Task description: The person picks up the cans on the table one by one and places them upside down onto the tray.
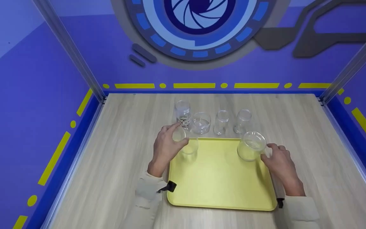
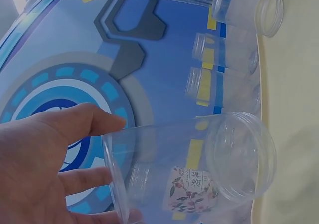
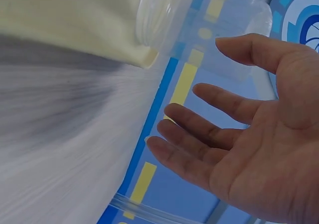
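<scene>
Pinching a clear, plastic-looking cylindrical cup (image 2: 187, 157) with left hand (image 1: 165, 144), holding right hand (image 1: 281, 163) spread opposite, ideally steadying it before releasing.

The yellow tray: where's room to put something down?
Bare: near half of the tray, between its near edge and two front jars; also the table left of the left hand. Crowded: around the tray's far corners, by those jars, and just beyond, where four back jars stand.
</scene>
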The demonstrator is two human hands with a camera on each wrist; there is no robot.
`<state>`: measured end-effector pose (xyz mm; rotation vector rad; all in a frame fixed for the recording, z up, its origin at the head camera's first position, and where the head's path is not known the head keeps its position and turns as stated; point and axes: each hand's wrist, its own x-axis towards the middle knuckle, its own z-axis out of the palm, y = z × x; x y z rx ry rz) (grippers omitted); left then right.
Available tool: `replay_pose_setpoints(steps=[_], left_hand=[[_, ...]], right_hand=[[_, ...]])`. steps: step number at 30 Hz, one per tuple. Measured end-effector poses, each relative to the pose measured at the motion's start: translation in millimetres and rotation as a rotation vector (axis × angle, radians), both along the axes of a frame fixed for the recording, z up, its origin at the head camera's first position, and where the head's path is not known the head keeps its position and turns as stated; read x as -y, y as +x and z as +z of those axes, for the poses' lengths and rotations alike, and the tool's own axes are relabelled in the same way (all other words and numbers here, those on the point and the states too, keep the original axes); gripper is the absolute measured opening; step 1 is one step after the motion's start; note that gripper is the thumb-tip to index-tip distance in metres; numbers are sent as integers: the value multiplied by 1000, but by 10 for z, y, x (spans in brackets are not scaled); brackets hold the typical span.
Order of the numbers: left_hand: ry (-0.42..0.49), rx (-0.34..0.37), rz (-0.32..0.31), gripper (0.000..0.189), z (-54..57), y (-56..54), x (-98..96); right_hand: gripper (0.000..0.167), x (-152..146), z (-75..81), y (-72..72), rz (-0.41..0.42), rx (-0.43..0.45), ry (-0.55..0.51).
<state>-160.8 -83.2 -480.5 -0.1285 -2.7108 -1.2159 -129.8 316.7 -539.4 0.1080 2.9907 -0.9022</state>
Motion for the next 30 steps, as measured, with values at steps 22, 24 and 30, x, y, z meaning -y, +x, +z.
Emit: replay_pose_setpoints(steps=[22,24,30], left_hand=[[-169,40,-80,62,44,-93,-36],[-170,44,-86,62,44,-99,-34],[-188,43,-98,60,61,-87,-31]], right_hand=[[56,-20,-263,-80,64,44,49],[56,-23,-277,-79,65,49,54],[55,-23,-310,-55,44,74,71]])
